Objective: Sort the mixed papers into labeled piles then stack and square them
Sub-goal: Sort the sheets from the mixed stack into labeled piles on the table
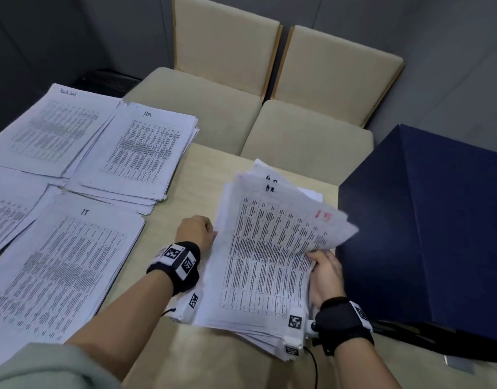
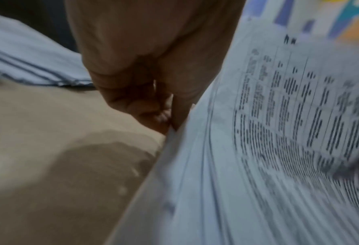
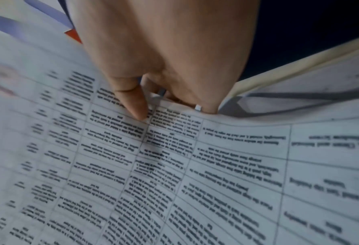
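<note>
On the wooden table (image 1: 191, 197) a mixed paper stack (image 1: 258, 335) lies in front of me. Its top sheets (image 1: 269, 242), printed with tables, are lifted and bowed. My left hand (image 1: 210, 231) grips their left edge with curled fingers (image 2: 163, 116). The right hand (image 1: 314, 259) pinches their right edge, thumb (image 3: 136, 106) on top of the printed sheet (image 3: 195, 165) and fingers beneath. To the left lie sorted piles: one headed "IT" (image 1: 73, 262), one headed with handwritten letters (image 1: 140, 153), one behind it (image 1: 53, 127) and one at the far left (image 1: 6, 209).
A large dark blue box (image 1: 426, 220) stands just right of the stack, close to my right hand. Two beige chairs (image 1: 306, 141) are pushed up to the table's far edge. Bare tabletop shows between the piles and the stack.
</note>
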Action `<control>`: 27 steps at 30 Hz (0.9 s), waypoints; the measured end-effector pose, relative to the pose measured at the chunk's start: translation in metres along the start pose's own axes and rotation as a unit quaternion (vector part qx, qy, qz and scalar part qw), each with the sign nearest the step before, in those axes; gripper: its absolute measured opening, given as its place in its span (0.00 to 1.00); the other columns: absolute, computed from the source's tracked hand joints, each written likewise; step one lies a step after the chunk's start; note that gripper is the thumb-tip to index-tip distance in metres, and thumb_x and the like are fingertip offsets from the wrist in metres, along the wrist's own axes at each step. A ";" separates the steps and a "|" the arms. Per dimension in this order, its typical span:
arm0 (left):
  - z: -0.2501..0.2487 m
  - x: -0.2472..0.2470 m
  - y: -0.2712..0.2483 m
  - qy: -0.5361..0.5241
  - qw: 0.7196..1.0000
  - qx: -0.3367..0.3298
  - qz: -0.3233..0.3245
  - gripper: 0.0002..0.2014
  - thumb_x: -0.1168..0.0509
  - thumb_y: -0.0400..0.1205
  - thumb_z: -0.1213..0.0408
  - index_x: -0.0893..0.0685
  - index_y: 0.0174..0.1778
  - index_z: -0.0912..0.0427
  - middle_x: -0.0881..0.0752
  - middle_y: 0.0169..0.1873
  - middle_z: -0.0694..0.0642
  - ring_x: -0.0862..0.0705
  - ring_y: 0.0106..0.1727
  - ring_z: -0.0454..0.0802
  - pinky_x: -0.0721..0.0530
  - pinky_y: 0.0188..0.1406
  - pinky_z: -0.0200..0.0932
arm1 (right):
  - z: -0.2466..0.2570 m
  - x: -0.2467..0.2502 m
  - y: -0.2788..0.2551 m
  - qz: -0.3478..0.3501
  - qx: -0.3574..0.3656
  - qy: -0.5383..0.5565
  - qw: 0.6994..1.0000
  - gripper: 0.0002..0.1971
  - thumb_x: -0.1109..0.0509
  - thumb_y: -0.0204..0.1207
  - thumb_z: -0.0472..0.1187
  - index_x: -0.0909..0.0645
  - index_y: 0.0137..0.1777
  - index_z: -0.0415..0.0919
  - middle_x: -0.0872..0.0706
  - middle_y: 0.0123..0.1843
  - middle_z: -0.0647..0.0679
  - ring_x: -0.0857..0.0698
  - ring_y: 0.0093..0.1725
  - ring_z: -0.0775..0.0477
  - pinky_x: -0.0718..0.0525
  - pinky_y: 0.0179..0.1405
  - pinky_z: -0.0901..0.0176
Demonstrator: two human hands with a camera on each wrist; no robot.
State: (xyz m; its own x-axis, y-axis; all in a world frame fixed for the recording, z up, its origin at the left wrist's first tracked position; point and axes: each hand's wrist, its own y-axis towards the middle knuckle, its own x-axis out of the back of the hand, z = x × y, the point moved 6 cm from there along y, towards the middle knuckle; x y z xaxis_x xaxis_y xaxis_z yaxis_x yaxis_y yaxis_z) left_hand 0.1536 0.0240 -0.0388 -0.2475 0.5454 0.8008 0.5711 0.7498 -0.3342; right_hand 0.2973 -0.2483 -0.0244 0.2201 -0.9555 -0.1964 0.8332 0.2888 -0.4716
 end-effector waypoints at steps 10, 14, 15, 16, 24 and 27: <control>-0.016 0.019 -0.009 -0.128 0.972 -0.186 0.069 0.16 0.34 0.83 0.68 0.19 0.28 0.56 0.22 0.22 0.49 0.26 0.26 0.46 0.27 0.32 0.43 | 0.004 -0.005 -0.002 -0.023 -0.006 0.001 1.000 0.17 0.47 0.77 0.18 0.26 0.34 0.36 0.18 0.21 0.54 0.17 0.25 0.56 0.22 0.22 0.73; -0.015 0.009 -0.020 -0.352 0.907 -0.102 0.208 0.16 0.41 0.72 0.85 0.08 0.36 0.67 0.10 0.35 0.59 0.14 0.38 0.54 0.16 0.44 0.47 | -0.006 -0.007 0.004 -0.006 0.028 -0.031 0.999 0.14 0.39 0.77 0.21 0.16 0.45 0.38 0.10 0.41 0.50 0.15 0.48 0.51 0.17 0.50 0.64; -0.015 0.007 -0.020 -0.349 0.911 -0.079 0.203 0.20 0.41 0.72 0.85 0.07 0.34 0.61 0.09 0.35 0.57 0.13 0.39 0.54 0.16 0.45 0.46 | -0.007 -0.006 0.005 -0.010 0.026 -0.029 0.999 0.14 0.38 0.77 0.21 0.16 0.46 0.37 0.10 0.44 0.47 0.15 0.51 0.49 0.17 0.54 0.62; -0.014 0.007 -0.018 -0.325 0.927 -0.062 0.179 0.20 0.40 0.73 0.83 0.07 0.35 0.58 0.08 0.36 0.54 0.14 0.42 0.54 0.18 0.46 0.44 | -0.007 -0.005 0.005 -0.011 0.025 -0.025 0.999 0.13 0.38 0.76 0.20 0.16 0.46 0.36 0.10 0.45 0.45 0.16 0.51 0.47 0.17 0.53 0.62; -0.022 -0.005 -0.008 -0.033 0.998 -0.010 0.061 0.10 0.24 0.76 0.58 0.17 0.38 0.58 0.17 0.31 0.50 0.21 0.31 0.47 0.27 0.30 0.39 | -0.002 0.006 0.005 -0.041 0.037 0.003 0.998 0.15 0.39 0.75 0.20 0.21 0.54 0.38 0.11 0.46 0.43 0.16 0.52 0.43 0.19 0.54 0.56; -0.033 -0.006 -0.010 0.049 0.995 -0.059 0.061 0.06 0.34 0.78 0.71 0.18 0.35 0.57 0.16 0.34 0.54 0.17 0.38 0.55 0.24 0.35 0.40 | 0.003 0.006 -0.001 -0.014 0.041 -0.009 0.999 0.16 0.40 0.76 0.20 0.18 0.57 0.33 0.11 0.50 0.41 0.14 0.53 0.45 0.18 0.60 0.53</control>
State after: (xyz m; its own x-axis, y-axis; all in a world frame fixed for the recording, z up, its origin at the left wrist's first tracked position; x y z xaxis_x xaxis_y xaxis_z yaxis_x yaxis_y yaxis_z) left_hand 0.1749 0.0012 -0.0236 -0.0956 0.5859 0.8047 0.6815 0.6278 -0.3761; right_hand 0.2994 -0.2548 -0.0224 0.2046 -0.9642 -0.1685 0.8775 0.2569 -0.4050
